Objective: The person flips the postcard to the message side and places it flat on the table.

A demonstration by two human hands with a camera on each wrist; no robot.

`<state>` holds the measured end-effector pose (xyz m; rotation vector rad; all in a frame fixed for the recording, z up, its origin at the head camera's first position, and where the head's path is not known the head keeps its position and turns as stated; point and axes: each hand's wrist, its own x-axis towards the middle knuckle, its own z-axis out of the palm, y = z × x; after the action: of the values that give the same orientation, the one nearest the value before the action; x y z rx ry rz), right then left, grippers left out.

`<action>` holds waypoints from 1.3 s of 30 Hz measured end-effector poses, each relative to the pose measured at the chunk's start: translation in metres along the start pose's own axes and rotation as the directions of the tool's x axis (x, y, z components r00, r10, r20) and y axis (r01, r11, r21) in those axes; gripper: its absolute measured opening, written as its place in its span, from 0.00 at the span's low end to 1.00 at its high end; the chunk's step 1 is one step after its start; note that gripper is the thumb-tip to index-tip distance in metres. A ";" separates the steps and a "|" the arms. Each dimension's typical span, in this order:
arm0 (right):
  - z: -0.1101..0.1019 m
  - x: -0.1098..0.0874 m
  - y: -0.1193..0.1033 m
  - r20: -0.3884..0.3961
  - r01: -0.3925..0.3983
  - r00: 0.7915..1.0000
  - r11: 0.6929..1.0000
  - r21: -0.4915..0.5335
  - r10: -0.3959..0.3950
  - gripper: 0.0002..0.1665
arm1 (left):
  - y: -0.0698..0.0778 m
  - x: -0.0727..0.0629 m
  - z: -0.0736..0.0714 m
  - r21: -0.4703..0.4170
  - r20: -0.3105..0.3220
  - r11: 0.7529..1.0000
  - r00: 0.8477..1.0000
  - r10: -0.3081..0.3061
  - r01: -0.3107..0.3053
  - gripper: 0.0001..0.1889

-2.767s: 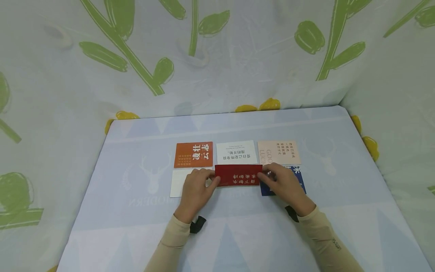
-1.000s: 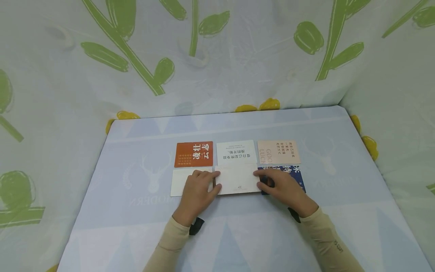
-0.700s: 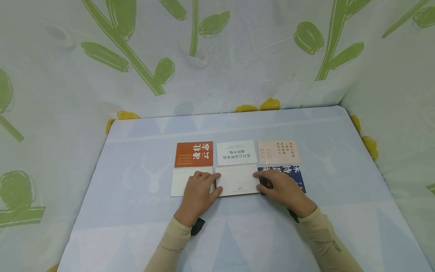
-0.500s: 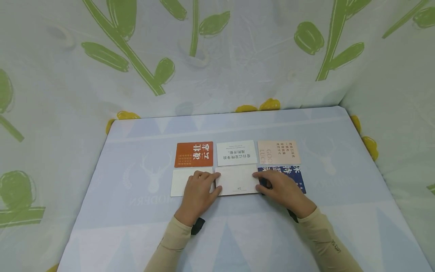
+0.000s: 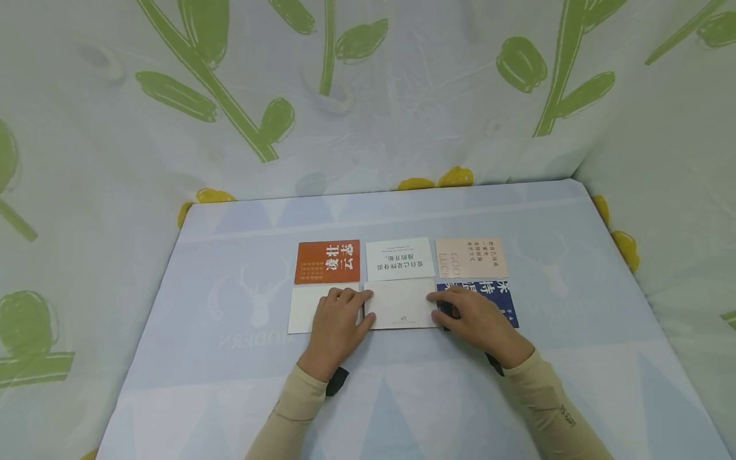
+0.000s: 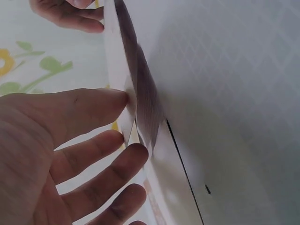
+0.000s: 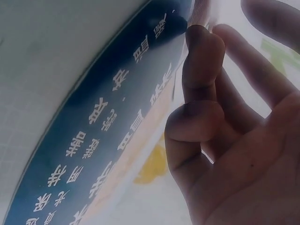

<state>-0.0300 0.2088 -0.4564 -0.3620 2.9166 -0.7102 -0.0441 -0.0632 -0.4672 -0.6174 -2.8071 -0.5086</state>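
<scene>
A postcard point(image 5: 400, 303), white side up with a small print near its front edge, is in the middle of the front row of cards. My left hand point(image 5: 335, 327) holds its left edge with thumb and fingers; in the left wrist view the postcard point(image 6: 123, 65) stands slightly off the table and its underside looks dark reddish. On the opposite edge, my right hand point(image 5: 482, 321) pinches it. That hand hovers over a blue card point(image 5: 501, 300) with white characters and partly covers it. Below my left hand lies a plain white card point(image 5: 300, 310).
Behind them is a row with an orange card point(image 5: 313, 262), a white card with dark text point(image 5: 399, 259) and a pink card point(image 5: 480, 259). The pale blue patterned table point(image 5: 230, 358) meets a leaf-printed cloth wall point(image 5: 402, 128) at the back.
The postcard first showed its red printed side upright between my hands; it then turned over to its white side and lowered into the front row. Over the last half second hardly anything moves.
</scene>
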 end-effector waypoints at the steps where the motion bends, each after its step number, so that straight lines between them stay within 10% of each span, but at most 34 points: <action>1: 0.000 0.000 0.000 0.001 -0.002 1.000 1.000 0.003 0.002 0.20 | 0.000 0.000 0.000 0.001 0.000 1.000 1.000 -0.002 0.002 0.20; 21: -0.002 -0.002 0.004 -0.087 0.036 0.996 0.998 0.045 -0.032 0.19 | 0.000 0.001 0.001 0.001 0.045 0.999 0.998 -0.039 0.039 0.20; 39: -0.022 -0.021 0.021 -0.214 0.043 0.976 0.999 0.012 -0.040 0.35 | 0.014 0.012 0.010 -0.028 0.079 0.996 0.993 0.092 -0.090 0.35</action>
<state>-0.0175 0.2416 -0.4459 -0.3670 3.1100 -0.8278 -0.0499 -0.0428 -0.4686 -0.7840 -2.8345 -0.5123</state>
